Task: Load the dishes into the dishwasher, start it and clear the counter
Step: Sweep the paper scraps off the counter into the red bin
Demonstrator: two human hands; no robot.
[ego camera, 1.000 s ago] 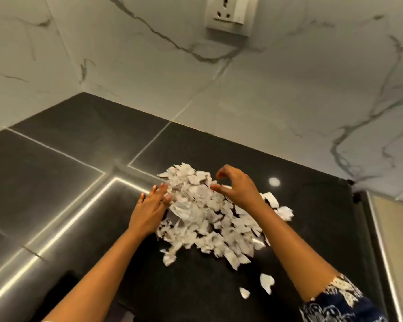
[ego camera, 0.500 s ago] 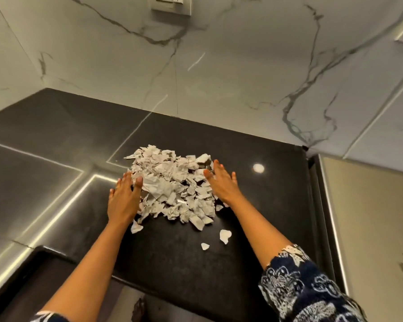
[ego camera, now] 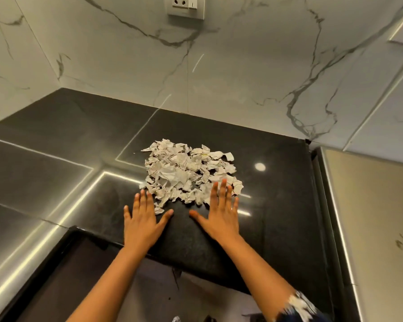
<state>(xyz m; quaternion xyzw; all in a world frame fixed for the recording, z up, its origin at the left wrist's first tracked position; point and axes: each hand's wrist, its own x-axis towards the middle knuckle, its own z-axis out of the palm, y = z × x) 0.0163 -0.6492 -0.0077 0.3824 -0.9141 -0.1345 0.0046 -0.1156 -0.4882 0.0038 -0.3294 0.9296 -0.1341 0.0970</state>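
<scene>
a heap of torn paper scraps (ego camera: 186, 173) lies on the black counter (ego camera: 277, 231), about midway between its front edge and the back wall and nearer its right end than the inner corner on the left. the scraps are pale, crumpled and bunched close together, with a few loose bits trailing off the near side.

both hands lie palm down on the counter, on the near side of the heap. the left hand (ego camera: 142, 220) is by the heap's near left corner, fingers (ego camera: 141, 199) straight and spread, gripping nothing; the tips come right up to the outermost scraps, and one small scrap sits just beside the forefinger. the right hand (ego camera: 221, 213) is by the near right corner, also flat and spread, nothing grasped, with its longer fingers (ego camera: 223, 188) lying over the edge of the heap. the two thumbs point toward each other with bare counter between them. both wrists cross the counter's front edge, and a dark patterned sleeve (ego camera: 305, 307) shows low on the right arm.

behind the counter rises a white veined marble wall (ego camera: 242, 77) with a socket (ego camera: 186, 6) high up. a brushed metal panel (ego camera: 370, 228) stands against the counter's right edge, and a round spot of light (ego camera: 260, 166) gleams to the right of the heap.
</scene>
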